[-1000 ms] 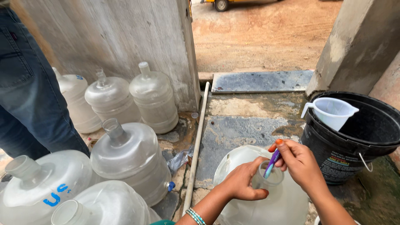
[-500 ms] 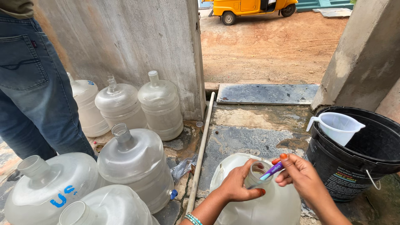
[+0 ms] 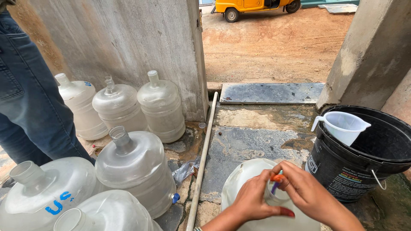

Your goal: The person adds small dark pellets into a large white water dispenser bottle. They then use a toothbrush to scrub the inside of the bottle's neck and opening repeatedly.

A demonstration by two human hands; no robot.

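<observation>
A large clear plastic water jug [image 3: 242, 179] stands on the wet stone floor right below me. My left hand [image 3: 252, 199] wraps around its neck. My right hand [image 3: 306, 192] pinches a small purple and orange brush-like tool [image 3: 276, 183] whose lower end goes into the jug's mouth. Both hands meet over the opening and hide most of it.
Several more clear jugs [image 3: 137, 164] stand at the left by a concrete wall. A person in blue jeans [image 3: 30, 107] stands at the far left. A black bucket [image 3: 342, 171] with a white measuring jug [image 3: 342, 126] is at the right. A white pipe [image 3: 203, 154] lies along the floor.
My view has tilted up, so the jug and hands sit lower in frame. My hands have closed in together over the jug's mouth.
</observation>
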